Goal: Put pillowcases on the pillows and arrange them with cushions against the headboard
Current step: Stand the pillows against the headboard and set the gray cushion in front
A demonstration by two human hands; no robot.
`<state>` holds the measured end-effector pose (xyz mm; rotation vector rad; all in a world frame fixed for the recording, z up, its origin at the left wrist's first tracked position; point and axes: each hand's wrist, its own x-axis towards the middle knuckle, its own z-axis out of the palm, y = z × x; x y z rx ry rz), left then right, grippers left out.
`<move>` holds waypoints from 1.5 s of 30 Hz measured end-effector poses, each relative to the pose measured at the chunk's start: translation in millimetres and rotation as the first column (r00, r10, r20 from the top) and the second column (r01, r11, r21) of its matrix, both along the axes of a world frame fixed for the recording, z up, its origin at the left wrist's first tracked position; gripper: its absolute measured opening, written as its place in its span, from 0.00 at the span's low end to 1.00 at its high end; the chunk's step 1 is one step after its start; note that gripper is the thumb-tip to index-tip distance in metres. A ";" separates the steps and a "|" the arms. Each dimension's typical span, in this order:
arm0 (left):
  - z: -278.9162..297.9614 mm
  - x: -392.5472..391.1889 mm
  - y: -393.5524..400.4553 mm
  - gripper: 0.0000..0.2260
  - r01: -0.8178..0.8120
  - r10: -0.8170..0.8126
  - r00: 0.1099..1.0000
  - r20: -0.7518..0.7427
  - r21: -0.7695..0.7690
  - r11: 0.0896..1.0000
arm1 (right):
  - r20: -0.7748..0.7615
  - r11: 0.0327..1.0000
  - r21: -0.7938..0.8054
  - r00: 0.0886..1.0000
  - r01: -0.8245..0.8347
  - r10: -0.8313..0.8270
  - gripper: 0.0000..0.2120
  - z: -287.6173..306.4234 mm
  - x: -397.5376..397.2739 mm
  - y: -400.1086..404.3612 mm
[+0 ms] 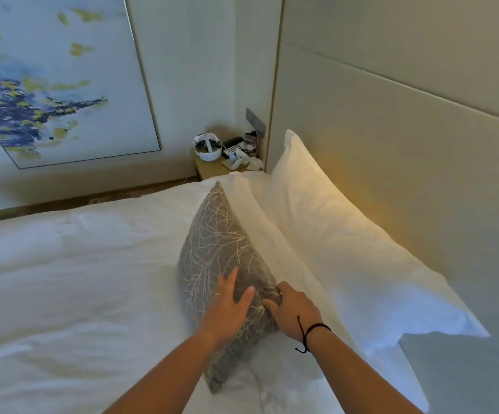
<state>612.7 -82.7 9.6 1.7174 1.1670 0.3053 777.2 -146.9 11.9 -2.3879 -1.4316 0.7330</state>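
A grey cushion (218, 246) with a pale branch pattern stands on its edge on the white bed (78, 279), leaning against two white cased pillows. The front pillow (260, 222) lies behind the cushion; the rear pillow (325, 234) rests against the padded headboard (391, 144). My left hand (227, 306) lies flat on the cushion's face, fingers spread. My right hand (293, 309), with a black cord at the wrist, pinches the cushion's top edge between fingers and thumb.
A bedside table (212, 168) at the far corner holds a white headset, a remote and small items. A framed abstract painting (48, 79) hangs on the left wall. A strip of floor shows between the bed's far edge and that wall.
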 end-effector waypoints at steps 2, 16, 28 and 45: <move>4.8 21.8 -0.4 0.34 -0.017 0.019 0.999 -0.032 0.049 0.999 | -0.045 0.997 0.004 0.996 -0.080 0.080 0.23 -2.4 16.5 -3.8; 9.3 93.2 -26.4 0.33 -0.006 0.183 0.905 -0.385 0.417 0.909 | -0.096 0.987 -0.010 0.983 -0.160 0.158 0.32 -45.0 102.7 -75.4; 13.7 169.1 -19.0 0.25 0.511 -0.145 0.714 -0.685 0.368 0.777 | -0.127 0.993 -0.108 0.992 -0.037 0.023 0.13 -35.9 127.5 -109.7; 8.5 228.7 36.9 0.21 0.562 -0.362 0.775 -0.518 0.303 0.769 | 0.196 0.963 0.134 0.946 0.235 -0.258 0.18 28.2 204.6 -103.5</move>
